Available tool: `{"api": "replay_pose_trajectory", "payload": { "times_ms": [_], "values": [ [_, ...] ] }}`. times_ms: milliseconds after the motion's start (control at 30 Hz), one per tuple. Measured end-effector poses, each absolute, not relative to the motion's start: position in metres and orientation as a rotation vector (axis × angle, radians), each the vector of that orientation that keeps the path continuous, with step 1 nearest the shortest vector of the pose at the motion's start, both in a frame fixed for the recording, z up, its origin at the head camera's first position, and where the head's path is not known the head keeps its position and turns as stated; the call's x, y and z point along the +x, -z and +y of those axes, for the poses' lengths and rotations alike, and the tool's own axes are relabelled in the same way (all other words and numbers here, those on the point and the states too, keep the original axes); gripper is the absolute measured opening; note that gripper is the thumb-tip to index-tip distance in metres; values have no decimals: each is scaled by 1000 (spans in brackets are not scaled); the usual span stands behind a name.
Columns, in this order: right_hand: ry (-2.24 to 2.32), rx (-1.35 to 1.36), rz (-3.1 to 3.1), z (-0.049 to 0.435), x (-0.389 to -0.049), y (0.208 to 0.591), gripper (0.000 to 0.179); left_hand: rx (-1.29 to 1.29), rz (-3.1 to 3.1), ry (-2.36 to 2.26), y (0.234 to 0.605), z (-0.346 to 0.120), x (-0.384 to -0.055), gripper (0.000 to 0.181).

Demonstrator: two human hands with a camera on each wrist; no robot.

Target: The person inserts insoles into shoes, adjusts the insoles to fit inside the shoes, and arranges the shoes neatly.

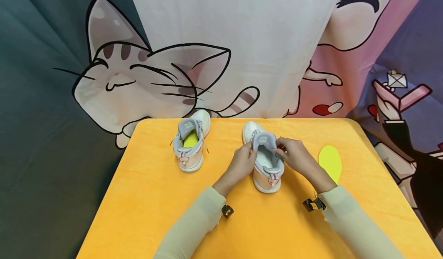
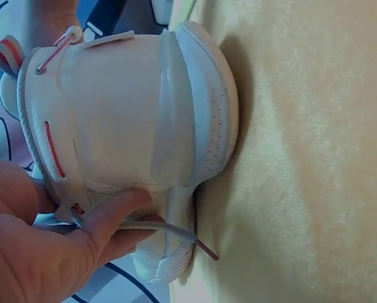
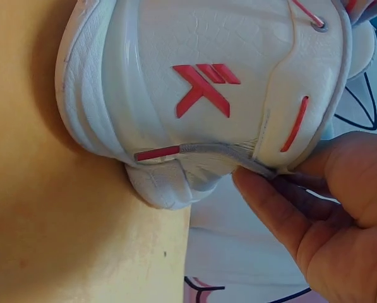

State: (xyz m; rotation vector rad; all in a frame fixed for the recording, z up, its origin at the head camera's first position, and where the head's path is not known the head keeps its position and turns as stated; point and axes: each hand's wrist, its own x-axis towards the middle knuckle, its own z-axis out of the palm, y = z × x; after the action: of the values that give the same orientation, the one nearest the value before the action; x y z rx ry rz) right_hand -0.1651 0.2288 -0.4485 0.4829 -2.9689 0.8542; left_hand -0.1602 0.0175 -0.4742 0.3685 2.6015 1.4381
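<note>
A white and pale pink sneaker (image 1: 268, 181) stands on the table, heel toward me, its opening spread and its pale inside showing. My left hand (image 1: 242, 160) grips the left side of its collar. On the opposite side, my right hand (image 1: 294, 154) pinches the collar edge by the tongue. A grey lace with a red tip (image 3: 213, 149) hangs beside the right fingers in the right wrist view. In the left wrist view another lace end (image 2: 169, 230) runs past the left fingers. The matching sneaker (image 1: 188, 160) stands to the left with a yellow-green insole (image 1: 190, 139) inside.
A loose yellow-green insole (image 1: 330, 161) lies on the table right of the gripped sneaker, partly behind my right forearm. The yellow-covered table (image 1: 149, 213) ends at the back against a printed cartoon curtain (image 1: 277, 40). Both wrists wear small dark cameras.
</note>
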Motion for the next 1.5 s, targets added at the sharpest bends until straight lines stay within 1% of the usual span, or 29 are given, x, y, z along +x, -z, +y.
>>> {"api": "replay_pose_trajectory", "payload": {
  "times_ms": [167, 433, 633, 833, 1067, 1267, 1500],
  "values": [
    [-925, 478, -2951, 233, -166, 455, 13, 351, 2580, -1425, 475, 16, -163, 41],
    [-1180, 424, -2986, 251, -156, 460, 36, 320, 2525, -1420, 473, 6, -163, 50],
    [-1194, 364, -2980, 271, -146, 458, 35, 363, 2587, -1337, 473, -4, -161, 56],
    [-1244, 287, -2928, 294, -139, 458, 37, 442, 2664, -1238, 470, -17, -155, 61],
    [-1212, 132, -2908, 327, -130, 462, 40, 553, 2752, -1028, 459, -33, -150, 64],
    [-1228, 29, -2905, 352, -125, 470, 46, 689, 2806, -867, 453, -45, -149, 68],
    [-1294, -132, -2882, 380, -119, 486, 52, 868, 2813, -745, 459, -61, -148, 75]
  ]
}}
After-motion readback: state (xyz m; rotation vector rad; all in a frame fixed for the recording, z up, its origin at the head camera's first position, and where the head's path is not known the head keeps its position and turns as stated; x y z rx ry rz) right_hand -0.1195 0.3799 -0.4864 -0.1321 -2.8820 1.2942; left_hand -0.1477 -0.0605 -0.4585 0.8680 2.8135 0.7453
